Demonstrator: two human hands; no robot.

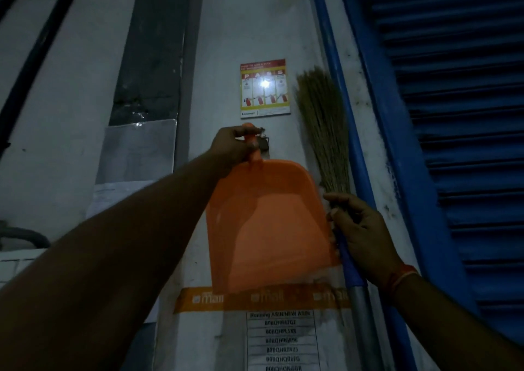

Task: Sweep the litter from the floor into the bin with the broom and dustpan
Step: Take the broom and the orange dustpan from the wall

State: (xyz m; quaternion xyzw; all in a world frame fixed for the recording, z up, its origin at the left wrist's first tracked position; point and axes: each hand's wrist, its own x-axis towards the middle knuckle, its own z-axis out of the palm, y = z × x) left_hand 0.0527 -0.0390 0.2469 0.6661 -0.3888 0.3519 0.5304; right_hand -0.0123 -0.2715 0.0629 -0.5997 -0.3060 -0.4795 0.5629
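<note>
At frame centre the left hand (234, 144) reaches up, fingers pinching the handle of the orange dustpan (266, 226), which hangs upright against the wall on a hook (265, 144) just right of the fingers. At lower right the right hand (360, 234) grips the upright broom (323, 127), bristles up, just beside the pan. Lifting the handle off the hook looks next.

Head camera looks forward and up, close to the wall (249, 24).
</note>
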